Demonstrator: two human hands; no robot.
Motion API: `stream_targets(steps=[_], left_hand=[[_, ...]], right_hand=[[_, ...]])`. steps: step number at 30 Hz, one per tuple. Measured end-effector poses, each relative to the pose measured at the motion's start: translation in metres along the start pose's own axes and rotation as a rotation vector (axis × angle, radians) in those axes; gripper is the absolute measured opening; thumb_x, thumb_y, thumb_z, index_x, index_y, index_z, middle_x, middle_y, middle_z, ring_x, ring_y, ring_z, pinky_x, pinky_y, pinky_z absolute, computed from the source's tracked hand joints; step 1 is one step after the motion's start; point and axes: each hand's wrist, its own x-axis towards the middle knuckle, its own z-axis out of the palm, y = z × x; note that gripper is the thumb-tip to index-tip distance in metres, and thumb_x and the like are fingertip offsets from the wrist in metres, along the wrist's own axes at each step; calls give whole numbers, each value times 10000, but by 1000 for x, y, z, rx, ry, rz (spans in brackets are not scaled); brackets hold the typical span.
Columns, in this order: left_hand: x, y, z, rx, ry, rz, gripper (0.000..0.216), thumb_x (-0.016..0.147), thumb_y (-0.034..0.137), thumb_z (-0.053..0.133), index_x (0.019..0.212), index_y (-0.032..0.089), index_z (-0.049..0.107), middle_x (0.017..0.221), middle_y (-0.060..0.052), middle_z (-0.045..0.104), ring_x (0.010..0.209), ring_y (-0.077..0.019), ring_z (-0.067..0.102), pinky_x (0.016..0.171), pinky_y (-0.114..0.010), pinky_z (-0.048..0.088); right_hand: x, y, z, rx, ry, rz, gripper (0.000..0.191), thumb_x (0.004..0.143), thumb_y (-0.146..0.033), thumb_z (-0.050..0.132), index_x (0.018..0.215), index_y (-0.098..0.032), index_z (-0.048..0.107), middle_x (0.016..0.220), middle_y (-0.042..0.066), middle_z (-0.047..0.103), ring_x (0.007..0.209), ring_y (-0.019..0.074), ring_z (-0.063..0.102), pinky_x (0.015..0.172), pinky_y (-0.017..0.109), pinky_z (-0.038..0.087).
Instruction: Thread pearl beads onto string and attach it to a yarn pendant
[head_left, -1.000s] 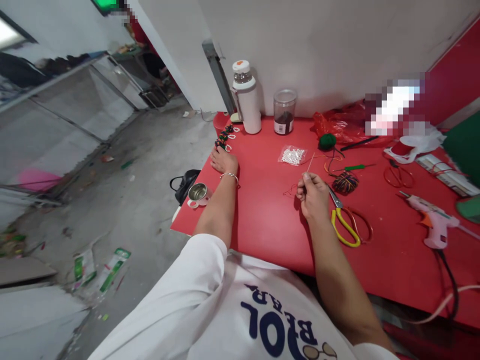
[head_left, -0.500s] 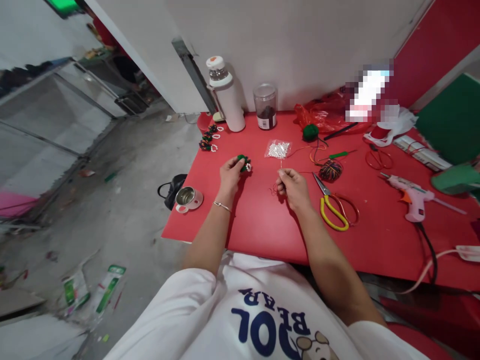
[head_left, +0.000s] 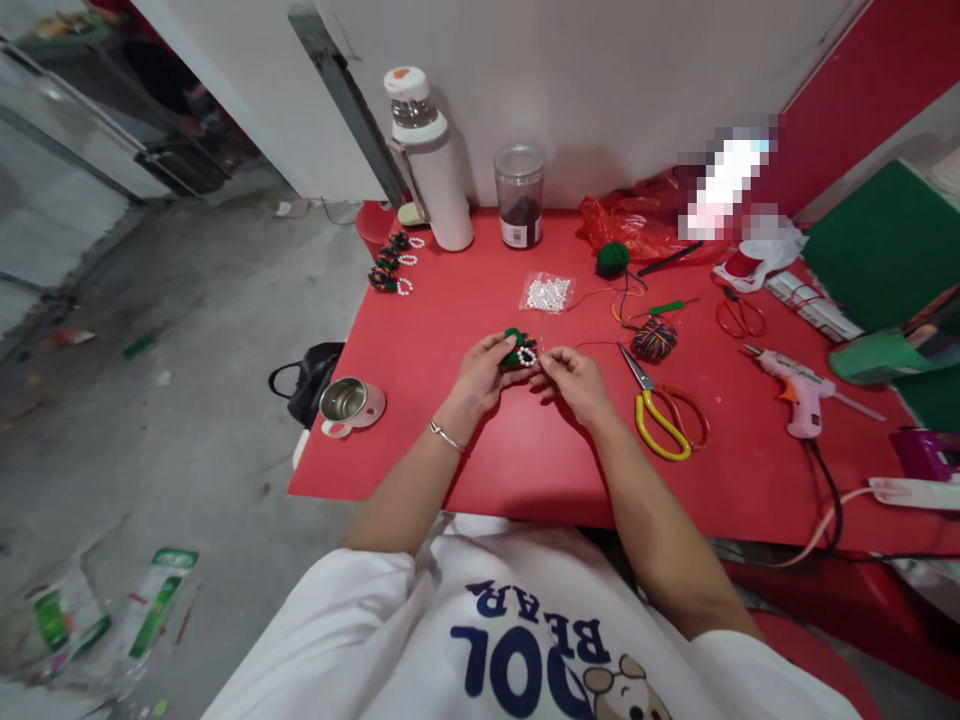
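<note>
My left hand [head_left: 484, 375] is closed on a small green and multicoloured yarn piece [head_left: 513, 349], with a loop of white beads [head_left: 527, 357] at its right side. Close beside the loop, the fingers of my right hand [head_left: 574, 380] pinch a thin needle-like tool [head_left: 541, 344], barely visible. Whether its tip touches the piece I cannot tell. Thin yarn runs right from my fingers toward a multicoloured yarn ball [head_left: 655, 340]. Just beyond my hands lies a clear bag of white beads [head_left: 547, 293]. Scissors with yellow and red handles [head_left: 663, 425] lie right of my right hand.
Several finished-looking yarn pieces with bead loops [head_left: 391, 265] lie at the table's left edge. Around them stand a mug [head_left: 352, 405], a white thermos [head_left: 435, 175] and a clear jar [head_left: 519, 200]. To the right are a green yarn ball [head_left: 613, 259], a green-handled hook [head_left: 667, 308] and a pink glue gun [head_left: 806, 390].
My hands have come together: the right moved left, up to the bead loop, and the left brought the yarn piece toward the middle. The camera view has shifted slightly right.
</note>
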Motion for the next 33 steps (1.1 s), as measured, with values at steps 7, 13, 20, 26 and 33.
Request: stream_targets(steps=[7, 13, 20, 26, 33], left_hand=[[-3, -12, -4, -3, -58, -12, 280, 813, 260, 885, 992, 154, 697, 879, -50, 757, 681, -154, 712, 728, -363, 687], [-8, -13, -6, -131, -315, -153, 126, 856, 177, 717, 968, 125, 745, 956, -72, 753, 752, -145, 713, 878, -340, 668], [-9, -16, -9, -120, -364, -215, 250, 822, 54, 725, 1056, 138, 754, 1107, -99, 784, 981, -200, 774, 1077, -413, 621], [-8, -13, -14, -171, -366, -177, 213, 821, 55, 691, 1014, 127, 745, 1070, -119, 782, 1011, -236, 781, 1086, -450, 626], [-10, -5, -16, -140, -340, -72, 354, 795, 170, 880, 1109, 170, 715, 1155, -100, 773, 1052, -252, 780, 1063, -505, 634]], right_hand=[[-6, -11, -2, 155, -63, 61, 566, 600, -566, 987, 872, -192, 661, 792, 10, 770, 585, 139, 717, 464, 198, 573], [-13, -26, -3, 214, -57, 7, 541, 576, -537, 1001, 812, -208, 642, 1008, 47, 807, 675, 148, 731, 458, 204, 557], [-14, -38, -11, 132, 68, -102, 441, 610, -491, 955, 767, -209, 655, 853, 9, 761, 468, 31, 418, 387, 149, 248], [-14, -41, -18, 137, 132, -128, 402, 607, -465, 935, 786, -212, 678, 631, -43, 606, 449, 38, 373, 398, 155, 219], [-20, -48, -19, 178, 82, -103, 374, 601, -433, 922, 767, -212, 670, 575, -64, 536, 437, 34, 349, 385, 140, 231]])
